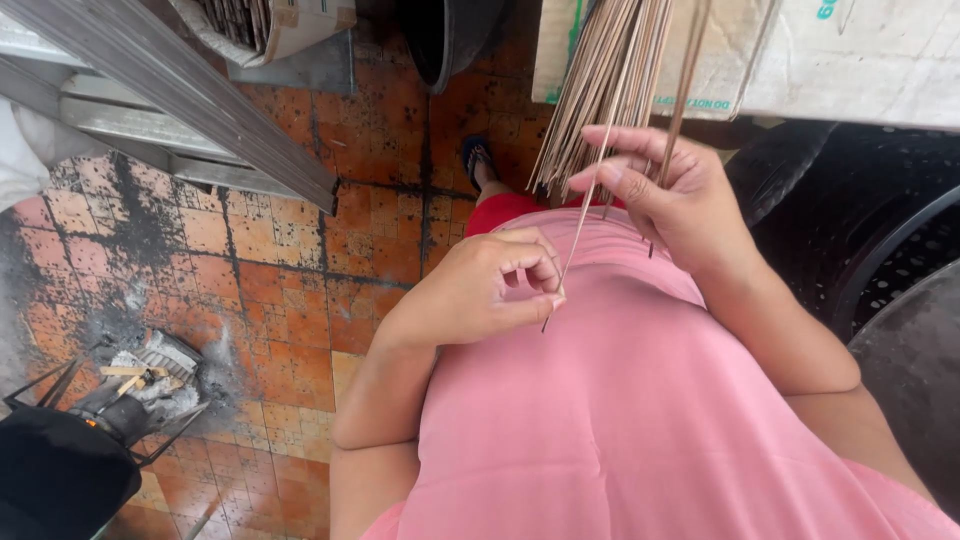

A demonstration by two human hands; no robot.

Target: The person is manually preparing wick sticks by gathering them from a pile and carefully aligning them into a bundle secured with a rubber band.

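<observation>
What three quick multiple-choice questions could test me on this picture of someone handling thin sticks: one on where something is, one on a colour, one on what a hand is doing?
1. Where does the bundle of thin sticks sit against the right hand?
A. It fans up and away from the hand
B. It lies on the floor
C. It rests in the black basket

2. What colour is the person's top?
A. Blue
B. Pink
C. White

3. What is the left hand doing?
A. Lying flat and open
B. Gripping the metal rail
C. Pinching a single stick near its lower end

Answers: 1 A, the sticks spread upward from the right hand's grip. 2 B, pink cloth fills the lower frame. 3 C, thumb and fingers close on one thin stick.
</observation>
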